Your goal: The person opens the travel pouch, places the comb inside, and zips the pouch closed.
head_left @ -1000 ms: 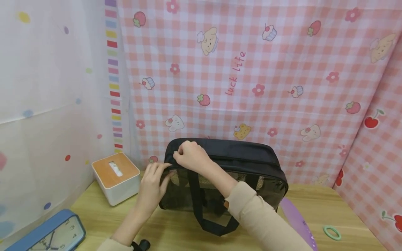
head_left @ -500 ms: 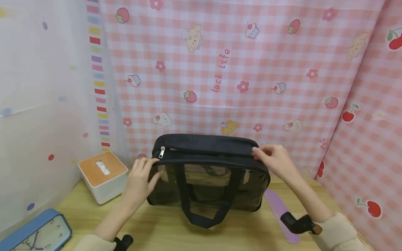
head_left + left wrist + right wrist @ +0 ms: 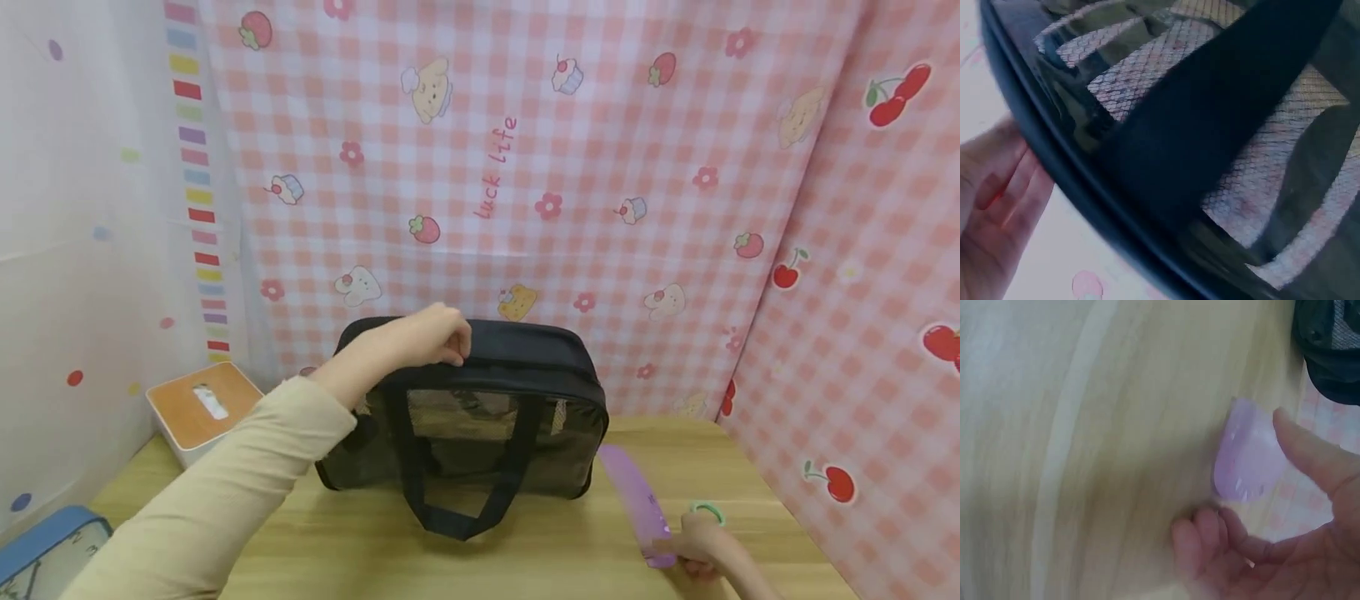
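Observation:
A black bag [image 3: 465,458] with see-through panels and a hanging strap handle stands upright on the table. My left hand [image 3: 435,333] reaches over its top, fingers bent down at the zipper line. In the left wrist view my fingertips meet the bag's dark edge [image 3: 1104,206]; what lies between them is hidden. A purple translucent strip with pale marks, like a ruler [image 3: 636,500], lies to the bag's right. My right hand [image 3: 701,546] is at the strip's near end. In the right wrist view its thumb and fingers are spread apart around the strip, not closed on it.
A green ring [image 3: 708,508] lies just beyond my right hand, partly covered by it. At the left stand a white tissue box [image 3: 206,408] with a wood-coloured lid and a blue clock [image 3: 56,542]. Patterned cloth [image 3: 487,167] hangs close behind the bag and on both sides.
My right hand has gone from the bag's left end to its right end, then down to the purple strip. My left hand has moved from the bag's left corner onto its top middle.

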Available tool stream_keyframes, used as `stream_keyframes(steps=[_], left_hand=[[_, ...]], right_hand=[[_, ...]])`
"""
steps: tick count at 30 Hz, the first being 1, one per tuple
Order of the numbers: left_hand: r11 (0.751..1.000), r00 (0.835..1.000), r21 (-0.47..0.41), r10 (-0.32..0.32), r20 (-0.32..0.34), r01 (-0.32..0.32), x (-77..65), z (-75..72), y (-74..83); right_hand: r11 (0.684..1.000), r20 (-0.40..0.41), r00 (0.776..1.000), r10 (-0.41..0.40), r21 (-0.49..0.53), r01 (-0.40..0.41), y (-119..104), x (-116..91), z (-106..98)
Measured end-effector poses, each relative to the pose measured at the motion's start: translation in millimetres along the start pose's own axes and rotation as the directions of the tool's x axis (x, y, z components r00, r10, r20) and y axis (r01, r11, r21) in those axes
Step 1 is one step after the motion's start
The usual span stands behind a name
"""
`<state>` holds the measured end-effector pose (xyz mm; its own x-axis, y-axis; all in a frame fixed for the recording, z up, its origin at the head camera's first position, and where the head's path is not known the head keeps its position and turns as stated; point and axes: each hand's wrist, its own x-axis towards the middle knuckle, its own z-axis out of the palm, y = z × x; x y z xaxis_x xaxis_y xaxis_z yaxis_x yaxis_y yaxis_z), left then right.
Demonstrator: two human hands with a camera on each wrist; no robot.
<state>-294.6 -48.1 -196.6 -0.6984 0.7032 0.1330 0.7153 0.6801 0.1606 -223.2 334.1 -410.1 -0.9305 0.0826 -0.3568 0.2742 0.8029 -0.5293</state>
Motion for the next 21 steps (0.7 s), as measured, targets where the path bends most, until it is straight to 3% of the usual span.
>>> stream_keyframes(steps=[3,6,9,12,14,16,21], left_hand=[[0.999,0.991,-0.006,-0.045,0.129,0.046,20.1,1.3,1.7],[0.992,0.962,0.042,-0.129,0.241,0.123,29.9,6.0,3.3],[0.973,0.920,0.176,-0.204,0.336,0.151,34.4,9.6,4.4],[0.937,0.866,0.320,-0.271,0.422,0.137,36.4,12.6,3.5],[0.918,0.835,0.374,-0.305,0.457,0.131,37.4,13.9,2.3],[0.908,0.818,0.394,-0.332,0.470,0.142,38.5,14.1,1.4],[0.908,0.806,0.385,-0.350,0.478,0.165,39.1,14.5,-0.5]], right_hand=[[0.998,-0.001,0.999,0.035,-0.051,-0.035,0,3,8],[0.997,0.008,0.998,0.060,-0.059,-0.059,2,6,14],[0.997,0.023,0.997,0.067,-0.027,-0.067,5,9,15],[0.997,0.030,0.997,0.074,0.008,-0.075,8,13,15],[0.996,0.028,0.996,0.082,0.025,-0.082,9,14,13],[0.995,0.020,0.997,0.081,0.050,-0.082,10,15,12],[0.972,-0.003,0.998,0.058,0.228,-0.055,13,13,13]])
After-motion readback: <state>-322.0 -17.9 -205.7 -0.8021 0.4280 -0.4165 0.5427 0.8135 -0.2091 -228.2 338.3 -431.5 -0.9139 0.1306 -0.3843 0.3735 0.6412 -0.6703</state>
